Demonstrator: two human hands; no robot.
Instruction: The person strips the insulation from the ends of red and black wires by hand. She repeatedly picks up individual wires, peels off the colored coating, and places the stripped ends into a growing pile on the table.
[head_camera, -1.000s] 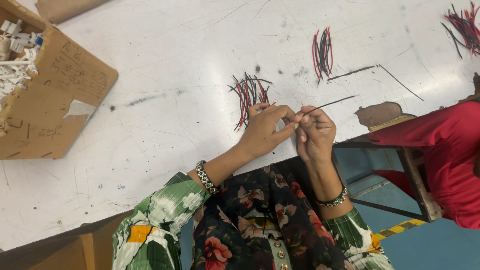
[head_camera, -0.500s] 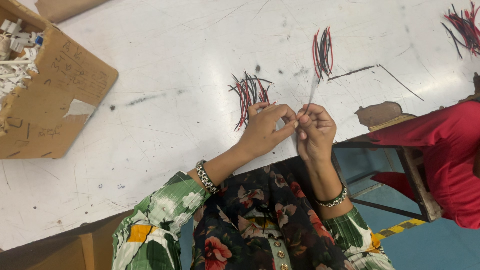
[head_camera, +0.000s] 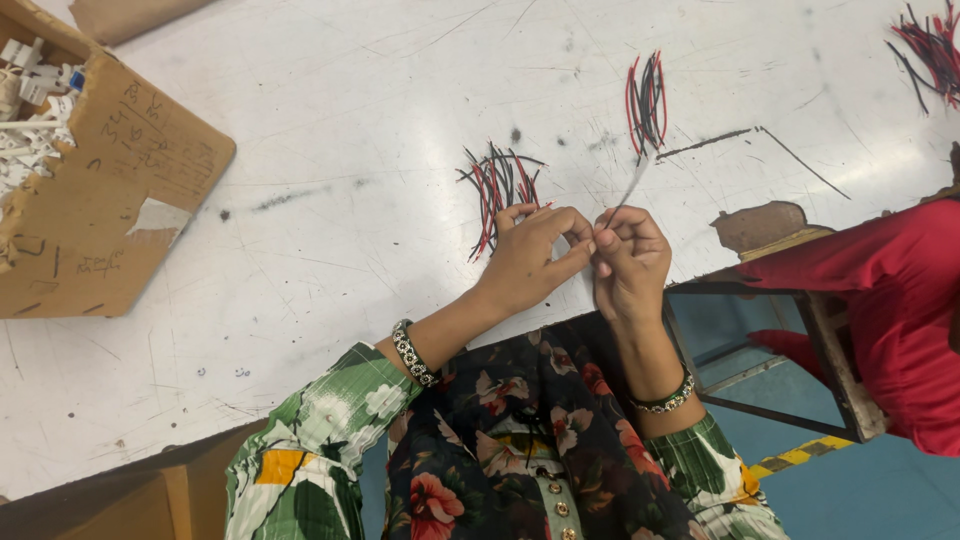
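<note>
My left hand (head_camera: 532, 256) and my right hand (head_camera: 630, 258) meet fingertip to fingertip over the near edge of a white table (head_camera: 330, 200). Together they pinch one thin wire (head_camera: 630, 185), which sticks up and away from the fingers and looks blurred. Just beyond my left hand lies a loose pile of red and black wires (head_camera: 495, 190). A tidier bundle of red and black wires (head_camera: 647, 100) lies farther out, past the tip of the held wire.
A cardboard box (head_camera: 110, 190) with white plastic parts stands at the left. A third heap of red and black wires (head_camera: 930, 45) lies at the top right. A single long dark wire (head_camera: 760, 135) rests on the table. A person in red (head_camera: 890, 300) sits at the right.
The held wire has swung from pointing right and low to pointing up toward the far bundle. Both hands stay in the same place.
</note>
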